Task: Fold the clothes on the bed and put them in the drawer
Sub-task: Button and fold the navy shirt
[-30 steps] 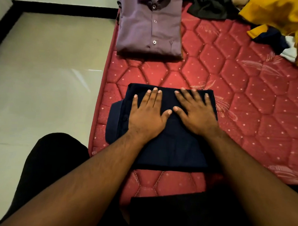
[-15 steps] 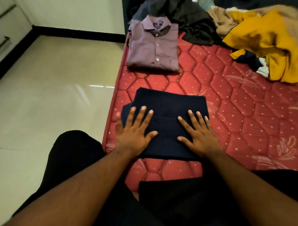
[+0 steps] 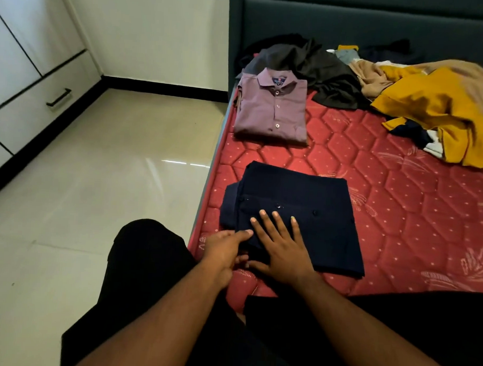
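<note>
Head view is showing the folded navy-blue button shirt (image 3: 297,213) lying near the left edge of the red quilted mattress (image 3: 400,206). Right hand (image 3: 280,249) is pressing flat on it, fingers spread; left hand (image 3: 222,254) is pinching its near left corner.

No legible text is showing. A small dark neck label (image 3: 278,81) is sitting inside the collar of the folded purple shirt (image 3: 271,109), far left on the bed; its printing is too small to read.

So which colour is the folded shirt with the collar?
Dusty purple shirt, best in the head view.
</note>
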### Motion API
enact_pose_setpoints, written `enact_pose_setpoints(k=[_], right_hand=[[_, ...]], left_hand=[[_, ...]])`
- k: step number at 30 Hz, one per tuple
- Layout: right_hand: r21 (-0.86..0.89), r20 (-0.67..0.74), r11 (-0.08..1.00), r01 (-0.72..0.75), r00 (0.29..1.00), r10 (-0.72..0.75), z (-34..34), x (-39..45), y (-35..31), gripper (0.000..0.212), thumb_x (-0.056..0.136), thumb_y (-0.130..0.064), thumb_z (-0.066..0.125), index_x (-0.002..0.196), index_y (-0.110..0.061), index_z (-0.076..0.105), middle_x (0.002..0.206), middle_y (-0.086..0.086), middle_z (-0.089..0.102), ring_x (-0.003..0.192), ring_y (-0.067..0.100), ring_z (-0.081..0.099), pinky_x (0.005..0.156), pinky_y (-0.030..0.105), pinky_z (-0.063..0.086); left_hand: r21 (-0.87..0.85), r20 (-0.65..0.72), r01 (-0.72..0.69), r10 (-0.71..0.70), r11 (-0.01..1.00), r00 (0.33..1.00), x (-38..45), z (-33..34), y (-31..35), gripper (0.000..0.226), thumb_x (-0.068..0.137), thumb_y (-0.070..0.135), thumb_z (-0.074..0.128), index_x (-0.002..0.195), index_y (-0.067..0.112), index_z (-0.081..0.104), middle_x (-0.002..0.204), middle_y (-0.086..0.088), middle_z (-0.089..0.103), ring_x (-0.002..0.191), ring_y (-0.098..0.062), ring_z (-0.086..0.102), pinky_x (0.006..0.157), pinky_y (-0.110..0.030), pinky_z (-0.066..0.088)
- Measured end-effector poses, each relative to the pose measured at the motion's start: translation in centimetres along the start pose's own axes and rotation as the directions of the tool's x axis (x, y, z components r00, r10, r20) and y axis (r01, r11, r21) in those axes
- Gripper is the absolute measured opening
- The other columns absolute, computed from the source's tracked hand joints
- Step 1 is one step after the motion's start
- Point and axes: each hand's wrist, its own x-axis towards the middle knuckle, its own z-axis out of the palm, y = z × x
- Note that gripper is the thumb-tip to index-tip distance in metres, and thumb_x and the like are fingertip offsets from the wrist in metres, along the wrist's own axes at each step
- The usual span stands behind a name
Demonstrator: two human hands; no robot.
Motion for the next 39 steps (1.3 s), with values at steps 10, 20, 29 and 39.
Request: enact_pose_setpoints(k=[10, 20, 29, 39], right_hand=[[0.804, -0.129, 0.576, -0.147, 0.902, 0.412, -10.1, 1.0, 2.8, 0.044, 0.091, -0.006, 0.056, 0.132, -0.022, 0.057, 0.123, -0.007, 0.065, 0.112, 0.004, 0.057, 0.097, 0.026, 0.043], [0.909, 0.234, -0.409, -0.083, 0.913, 0.335, -24.1, 0.4, 8.6, 0.046, 0.087, -0.048, 0.05, 0.111, -0.016, 0.073, 0.116, 0.01, 0.07, 0.103, 0.026, 0.068, 0.079, 0.039, 0.059], [0.818, 0.531, -0.218, -0.532, 0.552, 0.643, -7.0, 0.3, 12.3, 0.025, 0.092, -0.034, 0.063, 0.088, -0.009, 0.069, 0.106, 0.022, 0.069, 0.076, 0.022, 0.063, 0.071, 0.035, 0.052], [0.772, 0.629, -0.383, -0.506, 0.526, 0.572, -7.1, 2.8, 14.0, 0.026, 0.087, -0.032, 0.069, 0.093, -0.006, 0.069, 0.083, 0.008, 0.075, 0.069, 0.019, 0.071, 0.054, 0.025, 0.053]], left_hand=[[-0.085, 0.222, -0.108, 0.125, 0.99, 0.967, 0.9, 1.5, 2.9, 0.04, 0.088, -0.012, 0.044, 0.104, 0.019, 0.062, 0.075, -0.002, 0.068, 0.061, -0.019, 0.061, 0.052, -0.025, 0.05], [-0.193, 0.432, -0.428, 0.468, 0.883, 0.771, 1.1, 2.9, 15.9, 0.064, 0.071, 0.026, 0.084, 0.126, 0.005, 0.059, 0.114, -0.013, 0.07, 0.101, -0.027, 0.068, 0.082, -0.032, 0.057], [0.124, 0.286, -0.067, 0.029, 0.99, 0.958, 8.3, 2.7, 6.6, 0.031, 0.088, 0.015, 0.069, 0.117, 0.003, 0.064, 0.109, -0.019, 0.071, 0.089, -0.029, 0.072, 0.077, -0.038, 0.06], [0.141, 0.319, 0.168, -0.205, 0.976, 0.925, 10.5, 4.0, 9.3, 0.039, 0.089, 0.041, 0.064, 0.111, 0.01, 0.07, 0.108, -0.012, 0.073, 0.094, -0.024, 0.071, 0.085, -0.039, 0.055]])
